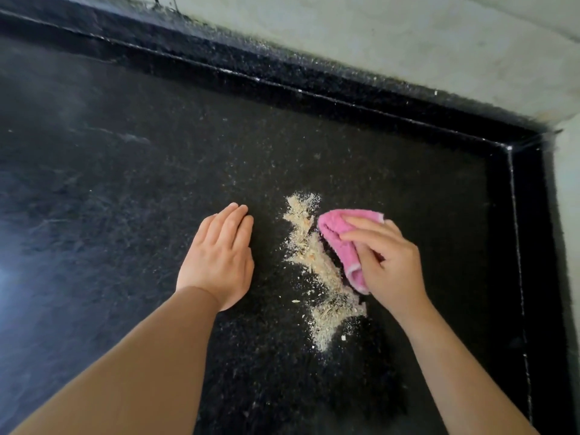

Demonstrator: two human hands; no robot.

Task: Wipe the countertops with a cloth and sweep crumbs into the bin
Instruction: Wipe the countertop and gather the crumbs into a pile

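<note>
Counter: black, speckled. Left hand: flat, fingers straight, resting palm-down, likely as a stop for sweepings. Crumbs: ridge between the hands. Cloth: pink, bunched, touching the ridge. Right hand: gripping cloth. Bin: unseen.

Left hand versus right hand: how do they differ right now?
The left hand lies flat with fingers straight and holds nothing; the right hand is curled, gripping the pink cloth. The left hand sits apart from the crumbs, on their left; the right hand's cloth meets the crumbs' right edge. Both are down at the black countertop.
</note>
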